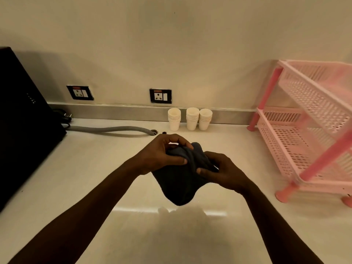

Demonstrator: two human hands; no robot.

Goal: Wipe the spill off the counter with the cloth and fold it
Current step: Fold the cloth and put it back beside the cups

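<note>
A dark blue cloth [178,184] hangs bunched in the air above the white counter [95,178], its lower end drooping toward me. My left hand [162,154] pinches its upper left part between thumb and fingers. My right hand [222,171] grips the bunched folds on the right side. Both hands are close together over the middle of the counter. No spill shows on the glossy surface; only reflections of light lie below the cloth.
Three stacks of white paper cups [190,119] stand at the back wall. A pink plastic two-tier rack [308,134] occupies the right side. A black appliance [22,121] fills the left, with a grey hose [108,129] running to a counter hole.
</note>
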